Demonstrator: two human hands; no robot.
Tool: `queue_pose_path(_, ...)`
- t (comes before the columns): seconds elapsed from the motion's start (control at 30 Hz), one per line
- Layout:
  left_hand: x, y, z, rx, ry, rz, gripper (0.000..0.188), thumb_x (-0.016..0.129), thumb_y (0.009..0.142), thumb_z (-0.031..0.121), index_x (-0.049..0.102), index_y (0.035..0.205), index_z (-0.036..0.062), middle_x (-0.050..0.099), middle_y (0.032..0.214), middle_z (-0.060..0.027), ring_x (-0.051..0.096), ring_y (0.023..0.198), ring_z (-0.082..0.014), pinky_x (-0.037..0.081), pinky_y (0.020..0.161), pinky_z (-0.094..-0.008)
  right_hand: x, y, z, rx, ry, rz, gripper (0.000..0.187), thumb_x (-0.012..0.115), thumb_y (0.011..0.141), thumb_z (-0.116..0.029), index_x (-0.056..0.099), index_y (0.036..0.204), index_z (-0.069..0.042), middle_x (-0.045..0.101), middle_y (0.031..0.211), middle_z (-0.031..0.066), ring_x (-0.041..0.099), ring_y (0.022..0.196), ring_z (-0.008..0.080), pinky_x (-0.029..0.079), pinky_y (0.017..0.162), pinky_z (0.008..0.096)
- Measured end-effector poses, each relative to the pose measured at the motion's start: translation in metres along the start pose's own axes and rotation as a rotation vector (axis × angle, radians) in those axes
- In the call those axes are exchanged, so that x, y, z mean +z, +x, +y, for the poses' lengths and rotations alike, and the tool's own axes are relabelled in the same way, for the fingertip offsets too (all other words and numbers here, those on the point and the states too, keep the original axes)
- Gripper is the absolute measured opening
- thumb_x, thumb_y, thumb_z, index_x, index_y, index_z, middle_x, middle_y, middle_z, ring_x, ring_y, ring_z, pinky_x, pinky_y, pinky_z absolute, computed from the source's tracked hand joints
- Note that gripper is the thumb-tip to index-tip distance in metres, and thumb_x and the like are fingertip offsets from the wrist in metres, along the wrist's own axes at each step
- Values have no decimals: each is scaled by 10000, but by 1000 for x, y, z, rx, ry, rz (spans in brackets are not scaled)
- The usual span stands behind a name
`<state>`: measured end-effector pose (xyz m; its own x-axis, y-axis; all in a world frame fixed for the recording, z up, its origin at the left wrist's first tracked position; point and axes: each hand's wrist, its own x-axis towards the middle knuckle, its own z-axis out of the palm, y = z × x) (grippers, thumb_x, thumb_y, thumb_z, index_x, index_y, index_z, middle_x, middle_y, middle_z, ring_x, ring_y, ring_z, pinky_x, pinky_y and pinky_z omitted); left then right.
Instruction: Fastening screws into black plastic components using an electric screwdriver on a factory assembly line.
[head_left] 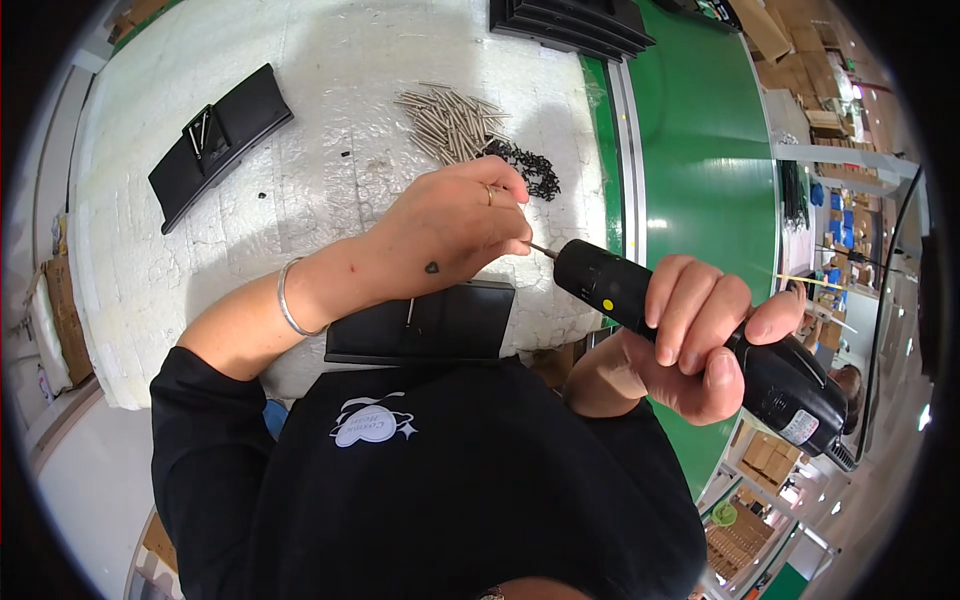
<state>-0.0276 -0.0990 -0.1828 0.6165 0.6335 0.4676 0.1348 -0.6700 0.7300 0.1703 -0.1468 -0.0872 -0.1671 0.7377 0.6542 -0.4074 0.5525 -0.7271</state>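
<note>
My right hand (695, 325) is wrapped round a black electric screwdriver (600, 285), its cord end pointing to the lower right. The thin bit (543, 249) reaches the fingertips of my left hand (455, 215). That hand is closed in a pinch at the bit's tip; whatever small thing it holds is hidden. Right below the left hand, close to my body, lies a black panel (465, 325) with a thin metal rod (411, 312) on it. Just beyond my left fingers are a heap of silvery metal rods (445, 120) and a pile of small black screws (540, 180).
A second black panel (255, 110) with metal rods on it lies at the far left. Black panels are stacked (575, 28) at the top. The worktop has a white padded cover (345, 75); a green surface (700, 150) runs along its right.
</note>
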Motion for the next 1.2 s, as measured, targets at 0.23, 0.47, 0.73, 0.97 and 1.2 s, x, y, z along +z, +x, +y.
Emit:
queue_pose_path(0.23,-68,31,-70,-133,508,-1,137,709,826,169,726,908,61,695,929,-48,608,919,-249,501,818,-364,2,-7,19,50,-21,135,258,524,838,-88,451,1086,-86,426,622,-11,423,514,104,362,573,288)
queue_pose_path(0.47,-82,48,-91,-217,791,-240,77,702,761,103,716,804,41,688,855,-124,656,852,-289,537,741,-387,5,-12,18,18,34,190,310,568,829,-36,414,1095,-79,464,619,38,457,481,145,402,545,329)
queue_pose_path(0.73,-90,47,-58,-236,521,-165,102,694,717,70,641,777,7,647,727,-126,641,663,-278,523,631,-350,7,-9,9,74,5,130,276,542,836,-62,435,1090,-83,450,630,14,454,516,125,394,587,314)
queue_pose_path(0.97,-47,-53,24,-215,166,9,166,749,738,-15,687,876,53,662,808,-73,633,685,-232,510,608,-308,21,-11,3,113,-52,14,270,564,782,-116,468,1035,-127,518,604,-41,517,514,79,416,551,235)
queue_pose_path(1.2,-16,-92,48,-158,365,126,159,768,694,69,685,829,65,638,793,-12,614,772,-213,519,585,-300,37,-26,19,144,-2,-143,314,656,813,-99,450,1045,-150,546,615,-45,525,485,80,457,476,220)
